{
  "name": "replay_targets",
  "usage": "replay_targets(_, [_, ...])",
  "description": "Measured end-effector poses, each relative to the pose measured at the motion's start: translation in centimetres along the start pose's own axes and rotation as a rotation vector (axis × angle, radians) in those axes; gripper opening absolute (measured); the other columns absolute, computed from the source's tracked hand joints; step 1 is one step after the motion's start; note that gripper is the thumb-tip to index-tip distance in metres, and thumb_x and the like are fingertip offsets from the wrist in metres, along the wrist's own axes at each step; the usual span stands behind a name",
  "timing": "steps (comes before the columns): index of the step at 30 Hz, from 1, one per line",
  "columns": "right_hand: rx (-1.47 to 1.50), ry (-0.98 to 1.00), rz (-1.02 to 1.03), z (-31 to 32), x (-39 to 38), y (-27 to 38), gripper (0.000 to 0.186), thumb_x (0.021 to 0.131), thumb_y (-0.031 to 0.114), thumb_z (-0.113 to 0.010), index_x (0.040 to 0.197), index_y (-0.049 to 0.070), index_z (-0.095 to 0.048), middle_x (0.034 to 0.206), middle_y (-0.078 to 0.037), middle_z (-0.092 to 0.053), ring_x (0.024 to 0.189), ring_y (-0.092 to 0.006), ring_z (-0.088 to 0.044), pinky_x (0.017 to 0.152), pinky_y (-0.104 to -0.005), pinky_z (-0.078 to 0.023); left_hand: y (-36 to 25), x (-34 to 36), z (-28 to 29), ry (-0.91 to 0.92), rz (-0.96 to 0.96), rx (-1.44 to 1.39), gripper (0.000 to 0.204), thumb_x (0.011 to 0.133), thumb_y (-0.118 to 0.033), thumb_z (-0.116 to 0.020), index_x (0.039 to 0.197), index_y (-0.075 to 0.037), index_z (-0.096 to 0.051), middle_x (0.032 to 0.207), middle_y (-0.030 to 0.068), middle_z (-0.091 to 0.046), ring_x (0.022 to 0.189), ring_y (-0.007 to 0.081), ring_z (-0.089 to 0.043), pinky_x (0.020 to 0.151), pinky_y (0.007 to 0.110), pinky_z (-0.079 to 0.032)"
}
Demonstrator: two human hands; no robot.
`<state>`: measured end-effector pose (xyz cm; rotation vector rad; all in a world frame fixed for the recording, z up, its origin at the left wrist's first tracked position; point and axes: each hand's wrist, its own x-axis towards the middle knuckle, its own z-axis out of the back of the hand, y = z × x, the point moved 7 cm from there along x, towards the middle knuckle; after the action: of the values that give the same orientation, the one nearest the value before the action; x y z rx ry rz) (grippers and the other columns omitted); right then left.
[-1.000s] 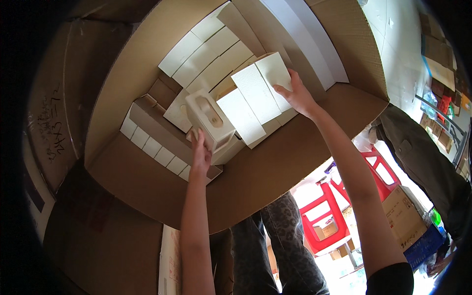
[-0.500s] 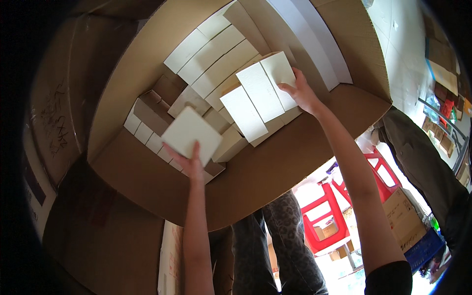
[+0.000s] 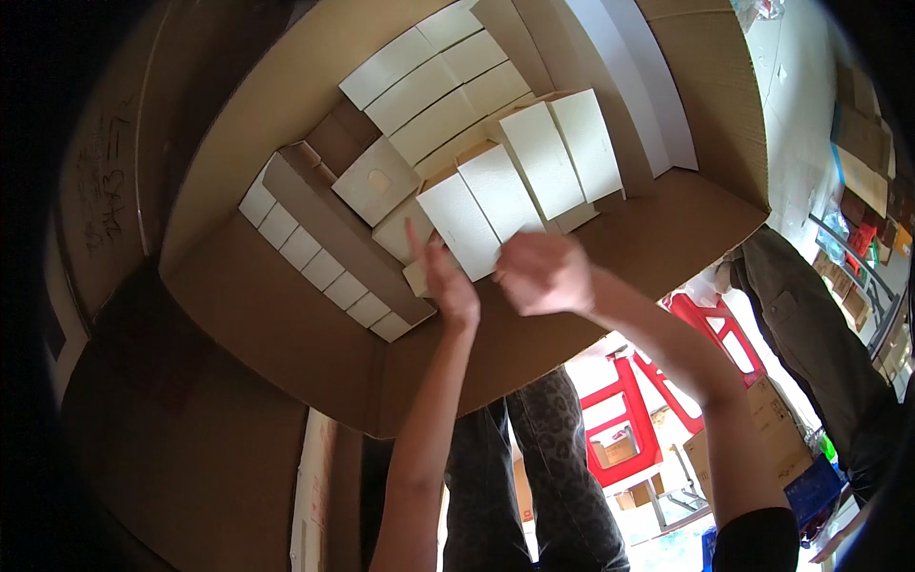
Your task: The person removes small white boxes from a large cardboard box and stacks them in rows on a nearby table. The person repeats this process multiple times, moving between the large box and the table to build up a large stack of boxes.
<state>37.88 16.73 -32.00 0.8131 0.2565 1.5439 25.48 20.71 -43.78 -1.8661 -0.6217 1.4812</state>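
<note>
Several white boxes [image 3: 541, 160] stand side by side in a row inside a large brown carton [image 3: 286, 353]. The leftmost white box [image 3: 459, 225] sits slightly lower than the others in the picture. My left hand [image 3: 448, 281] is open beside that box's left side, fingers stretched up along it; whether it touches is hard to tell. My right hand [image 3: 545, 274] is balled into a fist at the near end of the row, somewhat blurred, with nothing visible in it.
More white boxes [image 3: 429, 81] are packed at the carton's far side, and a line of small white box ends [image 3: 300, 248] runs along its left. White sheets [image 3: 639, 86] line the right wall. Red plastic stools [image 3: 624, 419] and another person's leg [image 3: 810, 315] are outside, right.
The white box in my left hand has joined the left end of the row, and that hand is free. My right hand has left the rightmost box and moved down and left.
</note>
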Motion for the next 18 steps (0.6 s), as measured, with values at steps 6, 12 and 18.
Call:
replay_targets(6, [-0.235,0.823,0.104,-17.7,-4.4,4.7,0.021,0.068,0.013,-0.058,0.08,-0.003,-0.062,0.087,-0.012,-0.058,0.08,-0.0239,-0.056,0.066,-0.0303,-0.048,2.3,1.3,12.6,-0.126,-0.103,0.685,0.035,0.091,-0.014,-0.044,0.124,-0.002,-0.043,0.116,0.012,-0.051,0.105,0.0222,-0.049,0.088,0.034,-0.041])
replay_targets(12, [-0.998,1.299,0.265,-27.2,-2.9,7.2,0.027,0.07,0.015,-0.058,0.096,0.008,-0.058,0.095,-0.007,-0.052,0.091,-0.0238,-0.047,0.059,-0.0327,-0.033,6.5,0.8,17.4,-0.041,0.332,0.063,0.038,0.088,-0.009,-0.049,0.125,-0.003,-0.043,0.124,0.0083,-0.045,0.111,0.0197,-0.044,0.092,0.031,-0.038])
replay_targets(18, [-1.233,1.524,0.279,-27.8,-5.0,5.1,0.029,0.075,0.017,-0.058,0.104,0.015,-0.055,0.102,-0.007,-0.05,0.1,-0.025,-0.043,0.062,-0.0345,-0.032,5.4,0.6,13.7,0.283,0.277,0.464,0.041,0.087,-0.002,-0.045,0.127,-0.005,-0.042,0.124,0.0048,-0.046,0.109,0.0166,-0.046,0.092,0.031,-0.038])
